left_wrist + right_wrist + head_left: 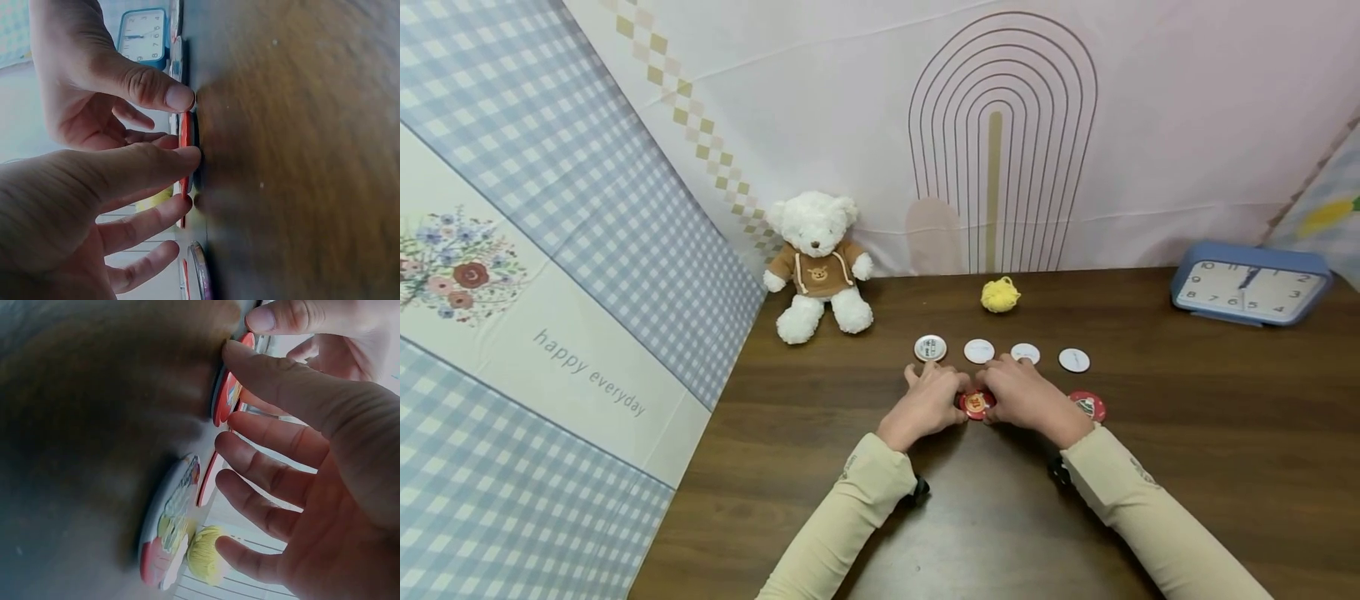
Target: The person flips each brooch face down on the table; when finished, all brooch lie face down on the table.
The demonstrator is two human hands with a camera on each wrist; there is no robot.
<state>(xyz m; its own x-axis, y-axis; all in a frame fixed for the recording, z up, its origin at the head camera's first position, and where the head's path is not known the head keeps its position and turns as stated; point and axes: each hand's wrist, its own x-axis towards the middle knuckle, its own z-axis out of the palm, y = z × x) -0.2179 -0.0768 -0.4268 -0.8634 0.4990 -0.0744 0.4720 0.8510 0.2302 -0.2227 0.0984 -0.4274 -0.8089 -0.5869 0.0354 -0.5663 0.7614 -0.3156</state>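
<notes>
A red round disc (977, 405) with a yellow printed design lies on the table between the two hands. My left hand (931, 398) pinches its left edge with thumb and fingers; in the left wrist view the disc (185, 128) is seen edge-on, low against the wood. From the other side my right hand (1019, 393) holds its right edge, thumb in front and index finger behind. The right hand's other fingers (265, 512) are spread loosely. Another red disc (1090, 406), with a printed picture, lies beside the right wrist, partly hidden by it.
Behind the hands, white discs lie in a row: one with dark print (930, 348), a plain one (979, 351), one partly covered (1025, 352) and a rightmost one (1074, 360). Farther back are a yellow yarn ball (1000, 295), a teddy bear (816, 267) and a blue clock (1251, 283).
</notes>
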